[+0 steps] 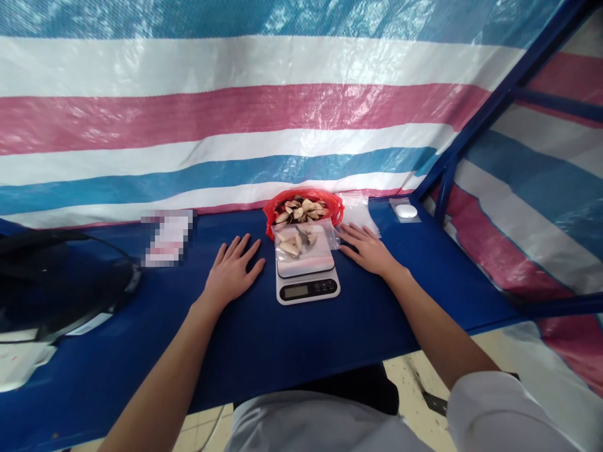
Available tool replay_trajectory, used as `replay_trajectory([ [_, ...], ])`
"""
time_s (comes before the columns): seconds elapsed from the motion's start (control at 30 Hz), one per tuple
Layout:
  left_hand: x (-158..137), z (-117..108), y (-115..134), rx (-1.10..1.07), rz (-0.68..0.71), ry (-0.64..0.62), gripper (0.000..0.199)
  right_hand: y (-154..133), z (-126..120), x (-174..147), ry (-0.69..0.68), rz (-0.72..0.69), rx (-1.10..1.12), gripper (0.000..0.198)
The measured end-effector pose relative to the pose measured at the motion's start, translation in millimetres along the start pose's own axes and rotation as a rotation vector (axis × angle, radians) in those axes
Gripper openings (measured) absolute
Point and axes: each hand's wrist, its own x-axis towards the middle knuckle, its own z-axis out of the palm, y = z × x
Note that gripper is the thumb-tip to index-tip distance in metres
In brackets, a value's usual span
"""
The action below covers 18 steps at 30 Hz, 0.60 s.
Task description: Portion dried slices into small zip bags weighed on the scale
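Note:
My left hand [234,270] lies flat on the blue table, fingers spread, to the left of a white digital kitchen scale [287,299]. To the scale's right, my right hand [366,248] also rests palm down with fingers apart, its fingertips close to the edge of a clear plastic bag [308,254]. That bag lies on the scale's platform and holds a few pale dried slices [289,246]. Behind the scale stands an open red plastic bag [269,216] full of similar pale and dark dried pieces [304,210]. The scale's display shows no readable figure.
Clear empty bags [360,212] lie behind my right hand. A white oval object [406,211] sits on clear plastic at the back right. Left are a blurred-out paper [167,238], a black item [66,276] and a white device [23,364]. A striped tarp [226,116] hangs behind the table [282,351].

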Motion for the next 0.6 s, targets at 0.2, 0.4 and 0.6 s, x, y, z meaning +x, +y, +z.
replay_trajectory([
  [0.2, 0.2, -0.2, 0.4, -0.016, -0.010, 0.001, 0.057, -0.7, -0.7, -0.1, -0.005, 0.006, -0.007, 0.050],
  [0.4, 0.5, -2.3, 1.7, -0.018, -0.020, -0.008, 0.057, -1.1, -0.3, 0.0, 0.001, 0.005, -0.011, 0.048],
  [0.6, 1.4, -1.1, 0.5, -0.074, -0.030, 0.038, 0.055, -3.5, -3.6, 0.5, 0.049, -0.002, -0.022, 0.047],
])
